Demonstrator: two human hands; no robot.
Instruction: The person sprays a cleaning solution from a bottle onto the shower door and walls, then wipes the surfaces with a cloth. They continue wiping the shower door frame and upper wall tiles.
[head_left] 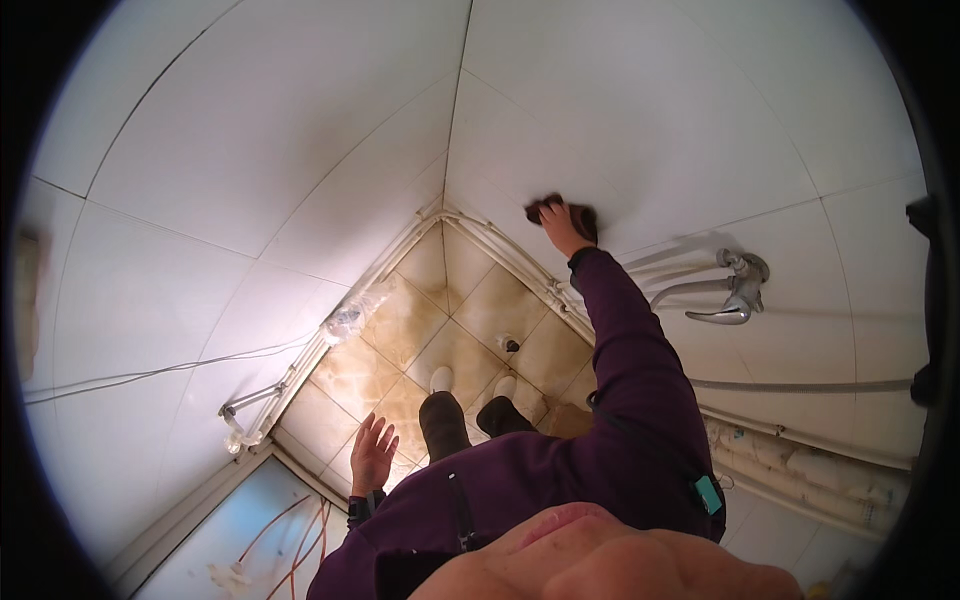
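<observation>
With my right arm stretched forward, my right hand (566, 228) presses a dark brown cloth (580, 217) against the white tiled wall (690, 110) on the right. The fingers lie over the cloth, which bunches out on both sides of them. Lower and to the left, my left hand (373, 458) hangs in the air above the floor. Its fingers are spread and nothing is in it.
A metal mixer tap (738, 288) juts from the right wall beside my right forearm. Pipes (500, 245) run along both walls at the corner. A clear plastic bag (350, 318) and a metal bracket (250, 402) are at the left wall. The tiled floor (450, 350) has brown stains and a drain (510, 344).
</observation>
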